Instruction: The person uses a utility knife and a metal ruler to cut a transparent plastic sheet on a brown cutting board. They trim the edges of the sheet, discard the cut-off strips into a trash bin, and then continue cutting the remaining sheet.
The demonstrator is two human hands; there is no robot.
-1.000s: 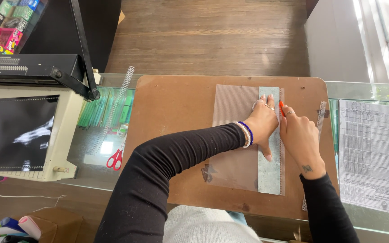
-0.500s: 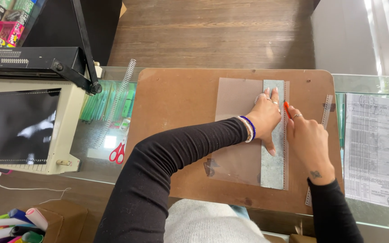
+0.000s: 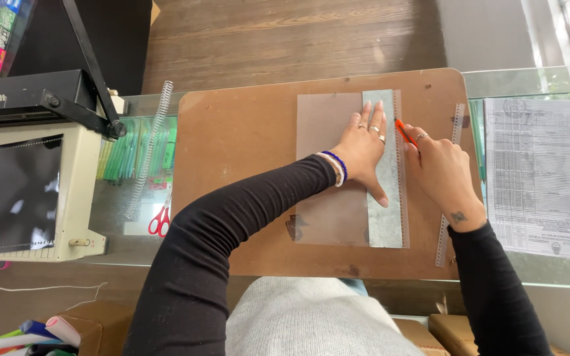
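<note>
**Hands steady a ruler over a clear sheet on a brown board**

The left hand (image 3: 364, 148) lies flat, fingers spread, pressing a grey metal ruler (image 3: 384, 198) onto a translucent plastic sheet (image 3: 328, 171); the sheet rests on a brown cutting board (image 3: 245, 151) set across the glass tabletop (image 3: 542, 270); the right hand (image 3: 440, 171) is curled around an orange-handled cutter (image 3: 400, 130), its tip at the ruler's right edge, beside the sheet's punched margin; a punched plastic strip (image 3: 450, 191) lies just right of that hand; a printed paper (image 3: 542, 178) sits further right; left of the board lie a metal spiral coil (image 3: 150, 148), red-handled scissors (image 3: 159, 221) and a binding machine (image 3: 34, 171).
</note>
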